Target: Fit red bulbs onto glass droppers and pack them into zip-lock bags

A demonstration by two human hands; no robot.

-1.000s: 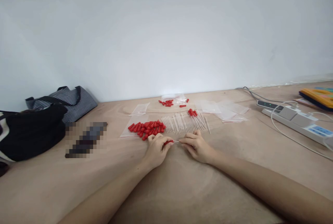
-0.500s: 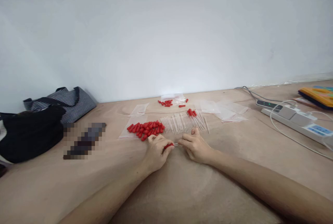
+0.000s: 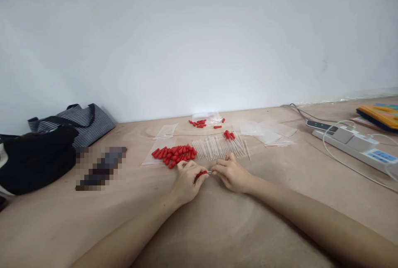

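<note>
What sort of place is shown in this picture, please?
Probably a makeshift work spot, perhaps in a home or small office: a table bears small red pieces and thin clear tubes in groups, with a power strip on the right and a striped bag on the left.

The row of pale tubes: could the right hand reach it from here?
Probably yes: the right hand is just in front of the row of pale tubes, nothing visible between, though it seems busy pinching a thin stem.

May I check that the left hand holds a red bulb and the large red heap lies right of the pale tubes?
No: the head view shows the large red heap left of the pale tubes; the left hand holds a red bulb.
</note>
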